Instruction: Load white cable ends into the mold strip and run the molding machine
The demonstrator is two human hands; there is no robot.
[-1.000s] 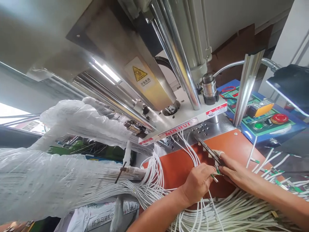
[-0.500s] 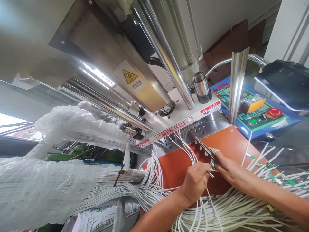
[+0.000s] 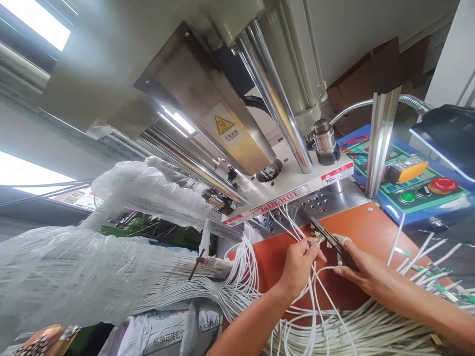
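Left hand [image 3: 299, 264] pinched on a small green connector [image 3: 318, 238], right of and below frame centre. Right hand [image 3: 358, 269] clamped around the dark metal bar [image 3: 333, 241] just beside it; white cables [image 3: 356, 329] bunched lower right.

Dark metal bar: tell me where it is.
Head view, right of centre: the dark metal bar is in the right hand, over the orange board, beside the left hand.

The cables [image 3: 247, 272] are white, the board [image 3: 358, 230] orange-brown, the control box [image 3: 389, 202] blue.
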